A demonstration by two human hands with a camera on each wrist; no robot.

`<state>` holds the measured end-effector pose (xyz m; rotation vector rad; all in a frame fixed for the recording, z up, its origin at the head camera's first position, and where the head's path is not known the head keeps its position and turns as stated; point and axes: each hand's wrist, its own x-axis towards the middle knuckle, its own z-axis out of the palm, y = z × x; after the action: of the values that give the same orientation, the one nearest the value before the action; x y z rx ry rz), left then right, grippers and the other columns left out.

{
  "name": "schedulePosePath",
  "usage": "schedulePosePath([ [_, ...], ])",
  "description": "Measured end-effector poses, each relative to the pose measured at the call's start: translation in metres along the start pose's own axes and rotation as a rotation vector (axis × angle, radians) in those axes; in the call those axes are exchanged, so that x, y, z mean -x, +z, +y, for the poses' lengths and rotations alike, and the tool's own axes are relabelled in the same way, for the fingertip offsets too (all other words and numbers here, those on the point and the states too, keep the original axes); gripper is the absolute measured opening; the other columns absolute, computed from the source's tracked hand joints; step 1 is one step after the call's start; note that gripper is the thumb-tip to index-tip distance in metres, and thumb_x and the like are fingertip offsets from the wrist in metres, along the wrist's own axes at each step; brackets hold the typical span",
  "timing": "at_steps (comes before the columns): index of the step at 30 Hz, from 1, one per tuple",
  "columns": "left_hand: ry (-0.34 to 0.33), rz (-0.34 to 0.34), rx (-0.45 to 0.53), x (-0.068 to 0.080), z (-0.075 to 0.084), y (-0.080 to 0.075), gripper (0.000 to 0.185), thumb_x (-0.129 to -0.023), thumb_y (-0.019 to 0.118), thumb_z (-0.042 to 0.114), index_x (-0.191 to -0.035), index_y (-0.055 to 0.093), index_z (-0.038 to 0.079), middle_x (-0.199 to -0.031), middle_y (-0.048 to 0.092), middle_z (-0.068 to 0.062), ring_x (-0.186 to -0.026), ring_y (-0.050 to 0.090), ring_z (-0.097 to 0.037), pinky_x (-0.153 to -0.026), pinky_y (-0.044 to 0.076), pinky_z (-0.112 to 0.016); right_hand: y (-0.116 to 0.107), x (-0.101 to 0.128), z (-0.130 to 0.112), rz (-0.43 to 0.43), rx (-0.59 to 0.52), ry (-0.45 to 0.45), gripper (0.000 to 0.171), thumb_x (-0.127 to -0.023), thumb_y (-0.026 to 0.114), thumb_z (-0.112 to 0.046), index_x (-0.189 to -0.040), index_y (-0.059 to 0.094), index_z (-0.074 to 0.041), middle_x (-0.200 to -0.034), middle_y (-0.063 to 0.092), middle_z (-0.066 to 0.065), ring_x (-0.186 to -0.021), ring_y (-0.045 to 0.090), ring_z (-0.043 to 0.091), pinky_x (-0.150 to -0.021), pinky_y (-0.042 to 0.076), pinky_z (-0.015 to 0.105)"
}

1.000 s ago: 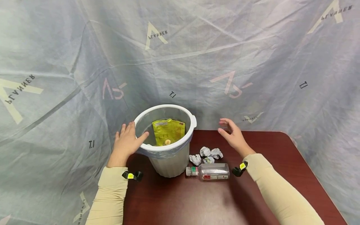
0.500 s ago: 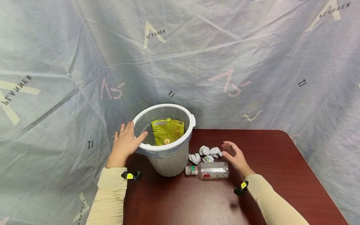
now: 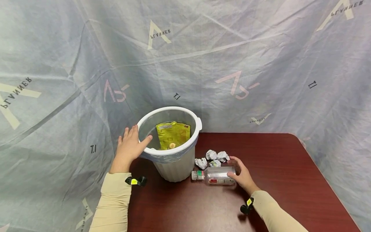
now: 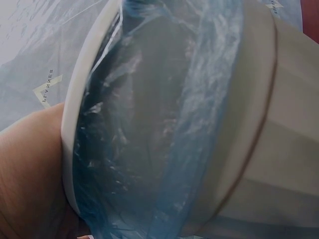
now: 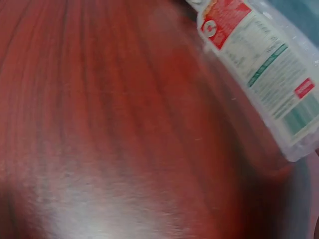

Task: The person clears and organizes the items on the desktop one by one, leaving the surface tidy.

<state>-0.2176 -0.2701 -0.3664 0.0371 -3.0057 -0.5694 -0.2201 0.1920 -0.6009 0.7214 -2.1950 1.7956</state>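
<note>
Near right: your right hand (image 3: 242, 178) closes its fingers around the base of the clear bottle (image 3: 215, 176) lying on the red table (image 3: 278, 167) | behind it: crumpled paper balls (image 3: 213, 158) | far left: your left hand (image 3: 129, 147), fingers straight, presses the white bin (image 3: 174, 167) rim.

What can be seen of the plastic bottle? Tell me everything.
The plastic bottle is clear and looks empty. It lies on its side on the dark red table, neck pointing toward the white bin, with a red, white and green label. The right hand grips its base end. Crumpled paper balls lie just behind it.
</note>
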Motion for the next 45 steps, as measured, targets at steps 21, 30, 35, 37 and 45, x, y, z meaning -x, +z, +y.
schedulePosePath([
  [21,0.005,0.002,0.002,0.001,0.003,-0.004,0.103,-0.096,0.039,0.073,-0.161,0.009,-0.001,-0.166,0.014,-0.026,-0.153,-0.003,-0.045,-0.115,0.0,-0.071,0.002,0.007,0.04,-0.046,0.416,-0.071,0.065,-0.066,0.096,-0.03,-0.121,0.069,-0.008,-0.116,0.069,-0.002,-0.095,0.064,0.012,-0.08,0.05,0.023],
  [30,0.001,0.004,0.0,0.001,-0.001,-0.002,0.103,-0.096,0.038,0.074,-0.162,0.011,-0.001,-0.166,0.014,-0.024,-0.153,-0.002,-0.044,-0.115,0.001,-0.071,-0.007,-0.009,0.025,-0.024,0.357,-0.082,0.057,-0.067,0.096,-0.023,-0.117,0.07,-0.014,-0.111,0.07,-0.001,-0.094,0.063,0.01,-0.08,0.047,0.016],
  [35,0.002,0.001,0.006,0.0,-0.001,0.0,0.104,-0.095,0.038,0.075,-0.162,0.01,0.0,-0.166,0.015,-0.024,-0.153,-0.003,-0.044,-0.115,0.0,-0.072,-0.018,-0.021,0.011,0.003,0.344,-0.056,0.054,-0.069,0.095,-0.018,-0.116,0.07,-0.017,-0.109,0.07,0.0,-0.092,0.06,0.008,-0.078,0.046,0.015],
  [37,0.003,-0.002,0.006,0.0,-0.001,0.0,0.104,-0.095,0.038,0.075,-0.162,0.01,0.0,-0.166,0.015,-0.024,-0.153,-0.003,-0.045,-0.115,-0.001,-0.072,-0.023,-0.027,0.005,0.001,0.35,-0.058,0.053,-0.07,0.095,-0.018,-0.116,0.07,-0.016,-0.109,0.07,0.001,-0.091,0.06,0.008,-0.077,0.046,0.016],
  [45,0.001,-0.002,0.006,0.0,-0.001,0.0,0.104,-0.096,0.038,0.074,-0.162,0.009,-0.001,-0.166,0.014,-0.025,-0.153,-0.003,-0.044,-0.115,-0.001,-0.072,-0.042,-0.056,-0.021,-0.007,0.393,-0.113,0.054,-0.071,0.094,-0.018,-0.118,0.07,-0.013,-0.108,0.07,0.001,-0.089,0.058,0.009,-0.076,0.044,0.016],
])
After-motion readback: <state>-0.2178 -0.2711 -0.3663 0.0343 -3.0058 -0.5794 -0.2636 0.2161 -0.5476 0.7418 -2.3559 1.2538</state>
